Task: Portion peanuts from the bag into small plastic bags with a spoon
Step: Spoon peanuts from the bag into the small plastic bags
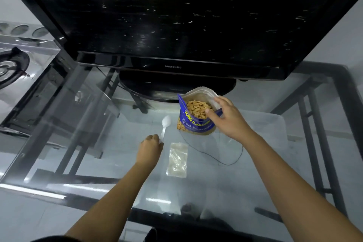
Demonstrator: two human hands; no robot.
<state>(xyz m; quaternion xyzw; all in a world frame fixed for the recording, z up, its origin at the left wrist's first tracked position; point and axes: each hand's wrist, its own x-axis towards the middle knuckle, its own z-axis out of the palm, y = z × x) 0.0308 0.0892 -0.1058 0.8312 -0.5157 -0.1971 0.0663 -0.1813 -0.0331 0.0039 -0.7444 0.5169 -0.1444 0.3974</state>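
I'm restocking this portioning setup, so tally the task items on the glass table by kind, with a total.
Peanut bag: 1, blue, open, right hand gripping its rim
White plastic spoon: 1, left hand at its handle
Small plastic bags: 1 clear packet; number of bags in it unclear
Total: 3

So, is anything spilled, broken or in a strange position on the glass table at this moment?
Nothing stands out. The peanut bag stands upright and open, held at its rim by the right hand. No peanuts lie loose on the glass table. The left hand is at the white spoon handle; the small plastic bag lies flat.
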